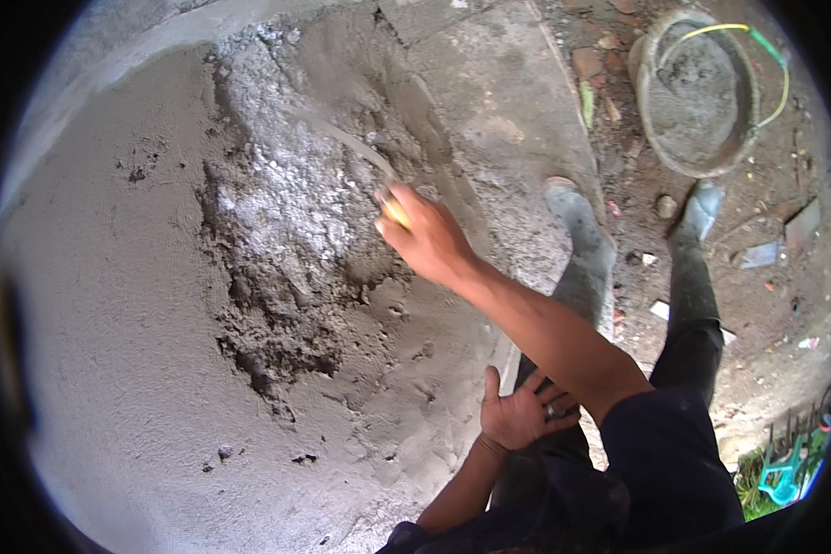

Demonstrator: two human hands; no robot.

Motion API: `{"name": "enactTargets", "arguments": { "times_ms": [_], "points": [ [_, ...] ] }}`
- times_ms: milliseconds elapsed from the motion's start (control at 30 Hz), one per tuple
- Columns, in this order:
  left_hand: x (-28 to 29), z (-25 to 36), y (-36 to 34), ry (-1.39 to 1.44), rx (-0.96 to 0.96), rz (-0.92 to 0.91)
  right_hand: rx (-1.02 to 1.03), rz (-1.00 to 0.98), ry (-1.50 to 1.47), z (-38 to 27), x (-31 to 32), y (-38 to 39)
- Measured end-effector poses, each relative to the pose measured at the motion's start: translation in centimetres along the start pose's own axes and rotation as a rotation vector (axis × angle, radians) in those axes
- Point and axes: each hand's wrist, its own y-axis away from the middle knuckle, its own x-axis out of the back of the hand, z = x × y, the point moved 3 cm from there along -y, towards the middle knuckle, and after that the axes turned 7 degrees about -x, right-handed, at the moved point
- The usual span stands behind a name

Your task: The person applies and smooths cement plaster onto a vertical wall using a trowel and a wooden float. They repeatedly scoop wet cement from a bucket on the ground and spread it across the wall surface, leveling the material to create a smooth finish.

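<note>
My right hand (427, 238) is wrapped round the yellow handle of a trowel (365, 151). Its grey metal part reaches up and left over the mortar and blends into it, so the blade's outline is hard to make out. Below the trowel lies a rough, crumbly patch of mortar (286, 194), dusted with pale powder and broken along its left side. Smooth wet mortar (111, 305) spreads around it to the left and below. Close to my body, under my right forearm, my left hand (523, 417) is held palm up with fingers apart and nothing in it; a ring shows on one finger.
At the upper right stands a round bucket (646, 102) of grey mix with a yellow-green handle. My boots (584, 235) straddle the concrete edge, one on the slab, one on rubble-strewn soil (757, 198). A turquoise plastic chair (783, 478) is at the lower right.
</note>
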Motion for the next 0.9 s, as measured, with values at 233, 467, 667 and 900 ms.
{"name": "enactTargets", "arguments": {
  "times_ms": [233, 467, 667, 900],
  "points": [
    [-0.7, -2.5, -0.2, -0.029, -0.020, 0.077, -0.187, 0.569, 0.742, 5.8, 31.2, 16.3],
    [-0.4, -4.7, -1.4, -0.036, 0.000, 0.069, -0.464, 0.617, 1.384, -8.1, 51.7, 2.0],
    [-0.6, -6.8, -1.9, -0.170, -0.037, 0.233, -0.124, 0.259, 1.734, -2.3, 46.7, 1.8],
    [-1.1, -8.4, -2.8, -0.235, -0.029, 0.299, -0.373, 0.540, 0.979, 3.8, 48.9, 2.3]
  ]
}}
